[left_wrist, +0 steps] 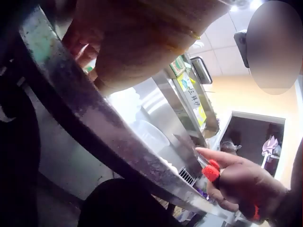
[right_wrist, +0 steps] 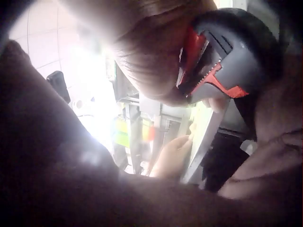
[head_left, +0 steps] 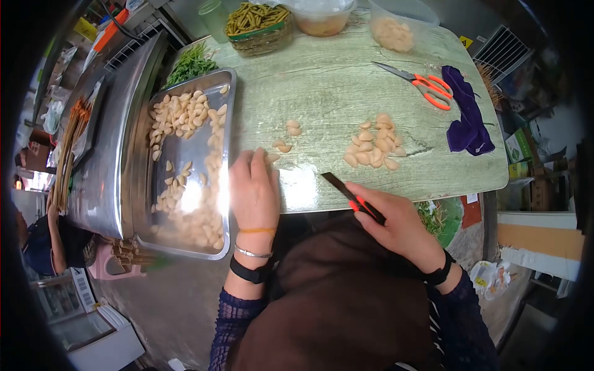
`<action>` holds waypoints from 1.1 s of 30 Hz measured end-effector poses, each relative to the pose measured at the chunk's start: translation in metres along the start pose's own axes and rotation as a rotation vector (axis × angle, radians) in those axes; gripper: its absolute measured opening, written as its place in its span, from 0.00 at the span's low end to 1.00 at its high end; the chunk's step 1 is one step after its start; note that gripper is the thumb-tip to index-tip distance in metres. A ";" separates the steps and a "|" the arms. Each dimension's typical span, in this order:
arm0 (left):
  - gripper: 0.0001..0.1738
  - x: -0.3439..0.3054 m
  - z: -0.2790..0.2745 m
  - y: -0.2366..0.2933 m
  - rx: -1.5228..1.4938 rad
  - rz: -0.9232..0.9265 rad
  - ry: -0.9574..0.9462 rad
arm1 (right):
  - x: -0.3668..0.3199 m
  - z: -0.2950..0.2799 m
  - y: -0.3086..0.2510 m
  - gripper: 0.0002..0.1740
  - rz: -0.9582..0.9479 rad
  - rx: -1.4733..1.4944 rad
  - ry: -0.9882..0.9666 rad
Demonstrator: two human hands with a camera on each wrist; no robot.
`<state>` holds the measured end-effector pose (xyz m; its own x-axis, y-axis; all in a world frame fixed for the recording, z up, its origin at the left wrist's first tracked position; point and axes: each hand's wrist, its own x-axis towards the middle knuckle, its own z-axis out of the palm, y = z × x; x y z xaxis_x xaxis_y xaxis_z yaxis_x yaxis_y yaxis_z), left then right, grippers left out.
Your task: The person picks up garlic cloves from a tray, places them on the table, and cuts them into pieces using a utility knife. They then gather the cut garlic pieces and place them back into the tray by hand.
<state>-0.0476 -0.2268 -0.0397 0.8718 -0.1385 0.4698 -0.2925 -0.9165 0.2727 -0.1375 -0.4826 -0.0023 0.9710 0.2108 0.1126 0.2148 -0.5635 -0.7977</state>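
Observation:
My right hand [head_left: 396, 224] grips a utility knife [head_left: 371, 210] with a red and black handle, its dark blade pointing up and left over the table's front edge. In the right wrist view the knife's handle [right_wrist: 222, 71] lies within the curled fingers. My left hand [head_left: 255, 193] rests on the table beside the steel tray, fingers stretched forward, fingertips right at a peeled garlic clove [head_left: 272, 159]. A few garlic cloves [head_left: 293, 128] lie just beyond it. A larger pile of garlic cloves [head_left: 374, 145] sits ahead of the knife. Many more are in the steel tray [head_left: 230, 93].
Orange-handled scissors [head_left: 427, 86] and a dark purple cloth [head_left: 468, 117] lie at the right. Along the back stand a container of cut green beans [head_left: 260, 31] and a clear tub [head_left: 427, 21] holding pale pieces. Green herbs [head_left: 192, 62] lie behind the tray.

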 end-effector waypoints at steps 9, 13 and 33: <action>0.11 -0.011 -0.011 0.005 -0.453 0.216 -0.135 | 0.040 -0.004 0.012 0.30 0.196 0.207 -0.161; 0.11 -0.009 -0.003 0.022 -0.609 0.328 -0.230 | 0.035 -0.005 0.023 0.31 0.340 0.511 -0.103; 0.15 -0.024 0.012 0.014 -0.591 0.385 -0.056 | 0.008 -0.002 0.001 0.30 -0.080 -0.205 -0.081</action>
<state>-0.0674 -0.2407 -0.0572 0.6777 -0.4458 0.5848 -0.7347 -0.4434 0.5134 -0.1295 -0.4830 -0.0011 0.9402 0.3204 0.1161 0.3158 -0.6911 -0.6501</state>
